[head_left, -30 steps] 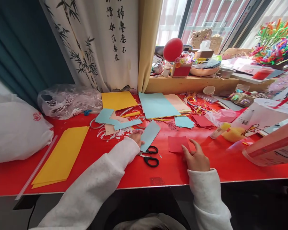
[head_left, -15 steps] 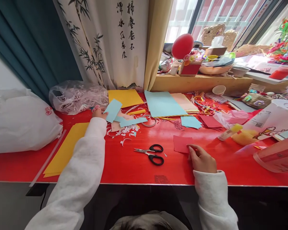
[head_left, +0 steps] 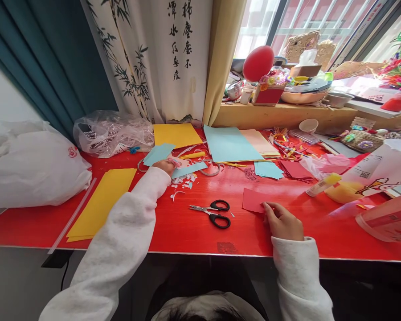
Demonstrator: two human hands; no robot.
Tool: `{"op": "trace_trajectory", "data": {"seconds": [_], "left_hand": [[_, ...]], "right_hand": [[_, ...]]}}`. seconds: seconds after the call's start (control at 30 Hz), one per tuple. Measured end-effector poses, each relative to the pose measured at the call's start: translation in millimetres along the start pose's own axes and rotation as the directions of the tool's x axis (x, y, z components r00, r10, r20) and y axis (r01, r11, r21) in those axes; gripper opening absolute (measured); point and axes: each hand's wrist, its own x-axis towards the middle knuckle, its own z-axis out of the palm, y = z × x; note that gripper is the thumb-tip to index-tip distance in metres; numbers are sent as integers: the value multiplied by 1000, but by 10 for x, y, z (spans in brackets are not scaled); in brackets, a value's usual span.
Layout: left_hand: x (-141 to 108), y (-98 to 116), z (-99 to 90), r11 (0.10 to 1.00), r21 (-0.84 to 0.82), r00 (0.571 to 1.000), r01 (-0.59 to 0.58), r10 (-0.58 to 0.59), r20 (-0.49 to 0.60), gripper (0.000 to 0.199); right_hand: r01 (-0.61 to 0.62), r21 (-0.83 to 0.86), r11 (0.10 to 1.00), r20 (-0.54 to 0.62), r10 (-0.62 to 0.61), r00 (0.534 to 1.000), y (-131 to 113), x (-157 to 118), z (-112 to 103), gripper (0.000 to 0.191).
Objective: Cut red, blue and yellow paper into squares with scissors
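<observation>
My left hand [head_left: 166, 166] is closed around a small pink item, too small to make out, among the paper scraps at the back left. Just behind it lies a light blue paper piece [head_left: 158, 154], and a blue strip [head_left: 190, 169] is to its right. My right hand [head_left: 284, 221] pinches the lower right edge of a red paper piece [head_left: 253, 200] on the table. Between the hands, scissors [head_left: 214, 213] with black handles lie slightly apart, blades pointing left.
Yellow sheets [head_left: 102, 203] and a white bag [head_left: 33, 165] lie left. Larger blue sheets [head_left: 232, 145] are at the back. A glue bottle [head_left: 323, 184] and a clear pink container [head_left: 387, 216] stand or lie right.
My left hand has moved right, away from the blue paper piece, which now lies farther back. The view has shifted slightly. My right hand still holds the red paper.
</observation>
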Motion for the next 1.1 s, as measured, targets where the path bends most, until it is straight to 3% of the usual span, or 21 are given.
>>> {"op": "trace_trajectory", "data": {"seconds": [0.13,0.23,0.43,0.57,0.63,0.73,0.8,0.87,0.93,1.03,1.1], "left_hand": [[-9,44,-14,998,26,996,-52,50,75,53],[-31,127,4,997,75,993,23,-31,116,44],[-79,25,-136,959,132,968,251,-246,-53,52],[-58,-125,-141,931,116,938,346,-344,-39,49],[-54,-139,-76,924,98,928,371,-372,-7,62],[-59,-105,40,915,76,914,396,-401,60,96],[-55,-93,94,920,58,915,388,-392,98,106],[-43,-113,113,925,41,921,378,-380,88,102],[-34,-161,93,922,39,921,384,-386,53,86],[-52,-257,-9,922,56,923,382,-384,16,61],[-89,-316,-109,943,54,945,328,-328,-8,56]], "right_hand": [[-2,5,1000,9,2,1000,-6,-6,-7,30],[-9,9,1000,10,9,1000,-1,-4,-4,30],[-3,0,1000,-8,3,1000,9,-1,6,30],[-11,-6,1000,-4,11,1000,10,-1,8,30],[-9,6,1000,-1,9,1000,14,2,12,31],[-17,0,1000,-2,17,1000,22,6,20,33],[-18,-3,1000,-5,18,1000,23,6,23,34],[-8,11,1000,-8,9,1000,20,2,21,34],[1,22,1000,-9,-1,1000,13,-2,17,34],[-13,11,1000,2,13,1000,3,-5,7,33],[-24,-3,1000,10,24,1000,-3,-5,2,34]]}}
